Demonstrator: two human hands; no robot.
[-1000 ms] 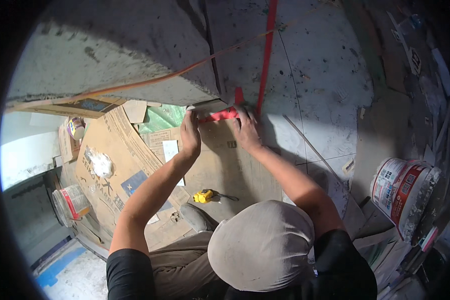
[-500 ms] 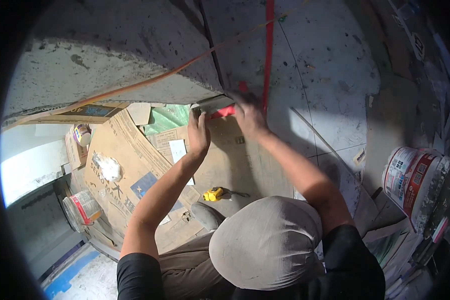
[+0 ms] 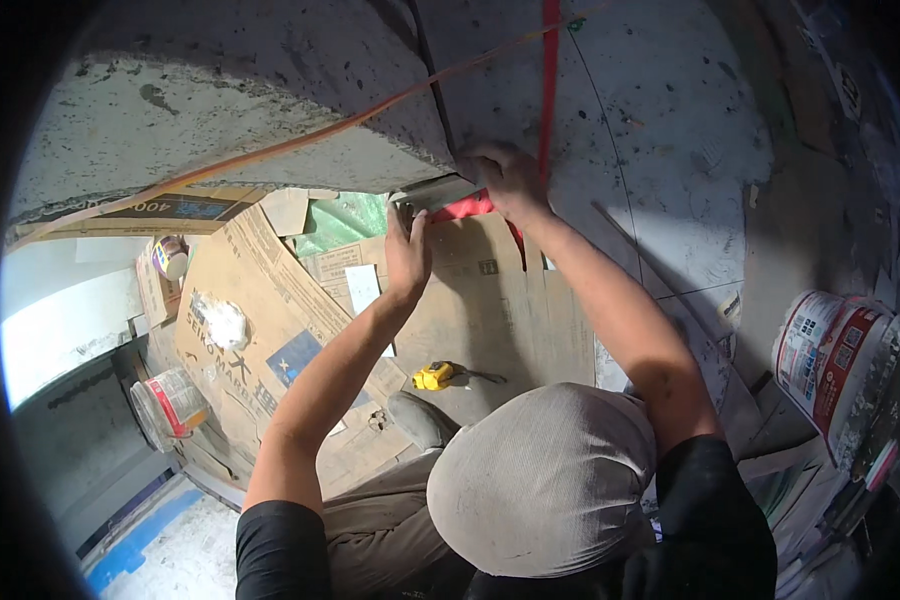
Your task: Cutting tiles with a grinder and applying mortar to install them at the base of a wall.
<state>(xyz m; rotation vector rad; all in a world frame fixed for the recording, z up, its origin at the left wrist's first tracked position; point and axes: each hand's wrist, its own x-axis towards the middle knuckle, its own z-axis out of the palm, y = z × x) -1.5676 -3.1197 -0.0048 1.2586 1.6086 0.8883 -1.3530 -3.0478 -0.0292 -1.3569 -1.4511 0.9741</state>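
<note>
A grey concrete wall (image 3: 270,110) fills the upper half of the view, bulging out on the left and flat on the right. Below it flattened brown cardboard (image 3: 270,330) covers the floor, and the person's grey cap (image 3: 545,480) sits at the lower middle.

An orange cord (image 3: 300,140) runs across the wall, rising from the lower left to the upper right. A red strap (image 3: 548,70) hangs straight down the wall from the top edge to the hands. A red-and-white printed bucket (image 3: 830,365) lies on its side at the far right, well apart from the hands.

At the foot of the wall, where the bulging part ends, is a red-handled tool with a grey metal blade (image 3: 440,195). Its long axis lies nearly level, tilted slightly: the grey blade points left and a little down, the red handle end points right toward the strap.

The right hand (image 3: 505,178) is closed over the red handle end, fingers curled around it and pressed against the wall. The left hand (image 3: 408,255) is mostly open, fingers stretched upward with the tips touching the underside of the blade; whether the thumb pinches it cannot be told.

A small yellow tape measure (image 3: 433,376) lies on the cardboard below the left forearm.
</note>
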